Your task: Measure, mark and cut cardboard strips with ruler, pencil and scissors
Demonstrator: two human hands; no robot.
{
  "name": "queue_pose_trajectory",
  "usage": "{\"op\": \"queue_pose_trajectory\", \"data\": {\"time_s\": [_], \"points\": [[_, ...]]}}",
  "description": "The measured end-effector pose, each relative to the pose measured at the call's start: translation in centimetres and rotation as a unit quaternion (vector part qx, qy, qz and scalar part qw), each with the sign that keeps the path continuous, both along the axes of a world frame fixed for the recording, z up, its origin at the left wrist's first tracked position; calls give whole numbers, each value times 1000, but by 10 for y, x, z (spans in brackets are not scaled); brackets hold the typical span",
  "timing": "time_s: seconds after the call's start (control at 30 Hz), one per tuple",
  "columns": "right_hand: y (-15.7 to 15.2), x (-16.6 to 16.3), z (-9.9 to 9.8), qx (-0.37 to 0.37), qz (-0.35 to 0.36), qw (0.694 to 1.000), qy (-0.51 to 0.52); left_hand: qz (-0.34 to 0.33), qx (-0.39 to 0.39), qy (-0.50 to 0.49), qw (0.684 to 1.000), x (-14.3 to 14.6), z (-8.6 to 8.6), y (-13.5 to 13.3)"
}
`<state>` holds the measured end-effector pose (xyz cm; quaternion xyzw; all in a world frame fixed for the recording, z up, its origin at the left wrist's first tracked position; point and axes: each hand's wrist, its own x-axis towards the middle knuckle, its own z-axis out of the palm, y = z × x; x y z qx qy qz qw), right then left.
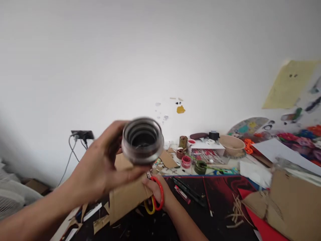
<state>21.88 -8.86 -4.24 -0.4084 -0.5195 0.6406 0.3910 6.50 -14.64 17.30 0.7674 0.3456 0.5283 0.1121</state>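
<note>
My left hand (100, 167) is raised in front of me, fingers wrapped round a round clear jar (142, 140) whose open mouth faces the camera; the jar is blurred by motion. Lower down, my right hand (157, 192) grips scissors (156, 199) with a red and a yellow handle loop. The scissors lie against a piece of brown cardboard (125, 195) that rests on the dark table. Most of my right hand's fingers are hidden behind the cardboard and the jar.
The table (220, 197) holds cardboard scraps, markers, small paint pots (186, 161), a beige bowl (232, 144), white paper (278, 150) and a crumpled cardboard piece (291, 201) at right. A wall socket with cables (81, 135) sits at left.
</note>
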Motion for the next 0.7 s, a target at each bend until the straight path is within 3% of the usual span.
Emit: {"op": "queue_pose_trajectory", "data": {"time_s": [0.1,0.23,0.37,0.5,0.7], "points": [[1,2,-11,-21,10,1000,18,0,-101,-5,995,19,-3,66],[2,0,-8,-16,55,997,48,19,-156,42,987,47,-14,150],[1,-1,-6,-31,64,995,71,35,-185,78,979,84,-36,218],[1,0,-5,-50,54,995,72,55,-221,107,968,120,-63,264],[1,-1,6,-104,47,992,60,92,-246,120,957,153,-97,308]]}}
